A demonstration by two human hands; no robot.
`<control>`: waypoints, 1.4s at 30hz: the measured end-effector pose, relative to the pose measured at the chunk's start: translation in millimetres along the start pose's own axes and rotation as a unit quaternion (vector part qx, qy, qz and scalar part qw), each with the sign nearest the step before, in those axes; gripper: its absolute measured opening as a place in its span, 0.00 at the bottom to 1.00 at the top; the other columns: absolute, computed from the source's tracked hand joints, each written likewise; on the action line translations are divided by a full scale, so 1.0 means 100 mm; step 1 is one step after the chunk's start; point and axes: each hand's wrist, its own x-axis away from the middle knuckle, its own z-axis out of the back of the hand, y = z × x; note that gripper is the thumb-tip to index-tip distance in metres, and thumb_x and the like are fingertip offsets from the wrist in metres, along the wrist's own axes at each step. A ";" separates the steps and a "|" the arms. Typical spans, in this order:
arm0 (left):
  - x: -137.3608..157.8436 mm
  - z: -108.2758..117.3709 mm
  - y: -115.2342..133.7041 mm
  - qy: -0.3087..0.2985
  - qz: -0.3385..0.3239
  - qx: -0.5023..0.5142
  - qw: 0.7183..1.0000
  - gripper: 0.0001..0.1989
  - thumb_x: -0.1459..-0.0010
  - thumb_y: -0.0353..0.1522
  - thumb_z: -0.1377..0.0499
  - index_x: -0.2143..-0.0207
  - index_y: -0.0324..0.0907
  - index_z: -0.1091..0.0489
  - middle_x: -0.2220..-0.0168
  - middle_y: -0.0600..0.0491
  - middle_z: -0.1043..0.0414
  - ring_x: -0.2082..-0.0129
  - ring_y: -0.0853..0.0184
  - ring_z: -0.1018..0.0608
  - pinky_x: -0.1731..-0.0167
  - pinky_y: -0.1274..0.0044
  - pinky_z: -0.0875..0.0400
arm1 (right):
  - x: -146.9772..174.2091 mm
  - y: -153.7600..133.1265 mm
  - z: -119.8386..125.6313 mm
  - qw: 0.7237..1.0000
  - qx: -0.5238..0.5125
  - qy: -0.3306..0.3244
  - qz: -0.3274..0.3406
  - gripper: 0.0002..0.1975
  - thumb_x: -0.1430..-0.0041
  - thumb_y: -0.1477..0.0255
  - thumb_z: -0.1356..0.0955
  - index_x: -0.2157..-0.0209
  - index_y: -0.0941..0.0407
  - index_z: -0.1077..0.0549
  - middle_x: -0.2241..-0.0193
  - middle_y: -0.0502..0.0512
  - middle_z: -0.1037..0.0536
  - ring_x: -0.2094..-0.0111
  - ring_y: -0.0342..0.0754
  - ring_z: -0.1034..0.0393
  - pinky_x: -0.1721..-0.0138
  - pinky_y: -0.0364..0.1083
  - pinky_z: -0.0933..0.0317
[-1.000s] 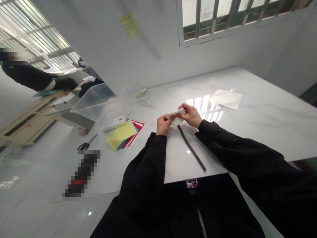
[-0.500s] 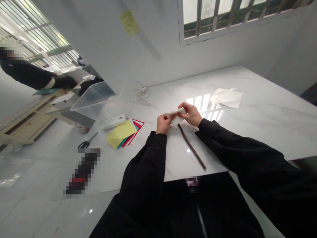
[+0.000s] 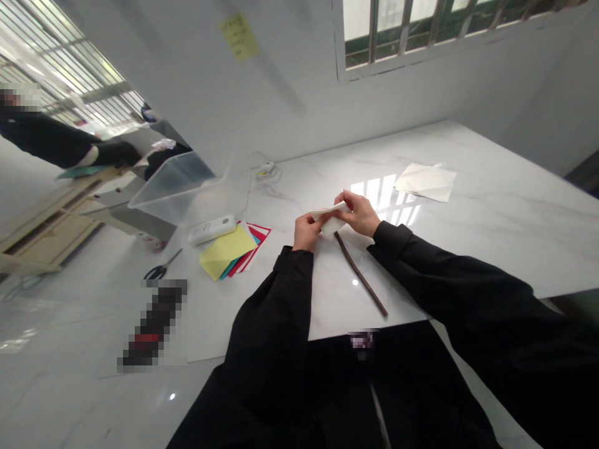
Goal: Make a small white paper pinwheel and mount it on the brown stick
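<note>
Between both hands is a folded white sheet (image 3: 331, 225), which looks like felt or paper. My left hand (image 3: 307, 233) pinches its left end, the thumb lying along the near side. On the right end, my right hand (image 3: 359, 214) is closed with thumb and fingertips pressed on the fold. A thin brown stick (image 3: 362, 277) lies on the table below the hands, its upper end passing under the sheet's lower edge. Whether the stick touches the sheet I cannot tell. Farther right on the table rest several loose white sheets (image 3: 425, 182).
Left of my hands lie yellow, teal, red and white sheets (image 3: 225, 252), a white elongated device (image 3: 213, 229) and black scissors (image 3: 156, 272). A clear plastic bin (image 3: 175, 187) stands behind them. A blurred dark object (image 3: 154, 324) lies front left. Another person (image 3: 47, 137) is at the far left.
Both hands still hold the folded white sheet in nearly the same pose. The whole view has shifted slightly; the stick and other things keep their places on the table.
</note>
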 end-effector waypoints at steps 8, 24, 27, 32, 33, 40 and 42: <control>0.00 0.00 0.00 0.001 0.009 0.005 1.000 0.28 0.64 0.46 0.23 0.63 0.37 0.17 0.69 0.49 0.18 0.70 0.65 0.21 0.66 0.74 0.27 | 0.00 0.01 0.00 1.000 -0.004 -0.002 -0.001 0.12 0.46 0.62 0.28 0.66 0.55 0.28 0.73 0.50 0.26 0.72 0.45 0.35 0.69 0.44 0.42; -0.01 0.01 -0.02 0.002 -0.004 0.012 1.000 0.26 0.62 0.42 0.22 0.63 0.35 0.18 0.65 0.46 0.17 0.68 0.63 0.19 0.62 0.72 0.25 | -0.03 0.11 -0.01 0.998 -0.044 0.024 -0.049 0.13 0.48 0.62 0.26 0.66 0.57 0.23 0.71 0.53 0.22 0.69 0.47 0.30 0.67 0.46 0.35; 0.00 0.00 0.00 0.006 -0.004 0.007 1.000 0.26 0.63 0.42 0.22 0.63 0.36 0.18 0.64 0.46 0.17 0.67 0.62 0.19 0.61 0.71 0.24 | -0.03 0.13 -0.01 0.997 -0.051 0.018 -0.055 0.14 0.49 0.61 0.25 0.67 0.57 0.23 0.71 0.52 0.21 0.68 0.47 0.30 0.66 0.46 0.34; 0.01 -0.01 0.01 0.001 0.008 0.012 1.000 0.27 0.64 0.42 0.21 0.62 0.35 0.18 0.64 0.46 0.17 0.67 0.62 0.18 0.60 0.70 0.24 | -0.04 0.17 -0.01 0.994 -0.093 -0.002 -0.064 0.16 0.52 0.59 0.24 0.68 0.57 0.24 0.70 0.53 0.21 0.68 0.47 0.29 0.64 0.47 0.32; 0.01 -0.01 0.01 0.000 0.008 0.013 1.000 0.27 0.64 0.42 0.22 0.62 0.35 0.18 0.64 0.46 0.17 0.67 0.62 0.18 0.60 0.70 0.24 | -0.04 0.17 0.00 0.993 -0.101 -0.006 -0.065 0.16 0.52 0.59 0.24 0.68 0.57 0.24 0.70 0.53 0.21 0.68 0.48 0.29 0.63 0.47 0.31; 0.01 -0.01 0.01 0.000 0.012 0.006 1.000 0.29 0.65 0.43 0.22 0.62 0.35 0.19 0.65 0.46 0.17 0.67 0.62 0.19 0.61 0.71 0.23 | -0.04 0.18 0.02 0.991 -0.106 -0.050 -0.072 0.18 0.51 0.58 0.24 0.66 0.58 0.20 0.71 0.54 0.20 0.70 0.48 0.28 0.67 0.46 0.32; 0.01 -0.01 0.01 0.000 0.009 0.002 1.000 0.27 0.64 0.43 0.22 0.64 0.36 0.19 0.66 0.48 0.17 0.69 0.63 0.19 0.63 0.72 0.24 | -0.04 0.19 0.02 0.993 -0.081 -0.045 -0.070 0.19 0.51 0.57 0.24 0.65 0.58 0.18 0.72 0.53 0.21 0.70 0.48 0.29 0.69 0.45 0.33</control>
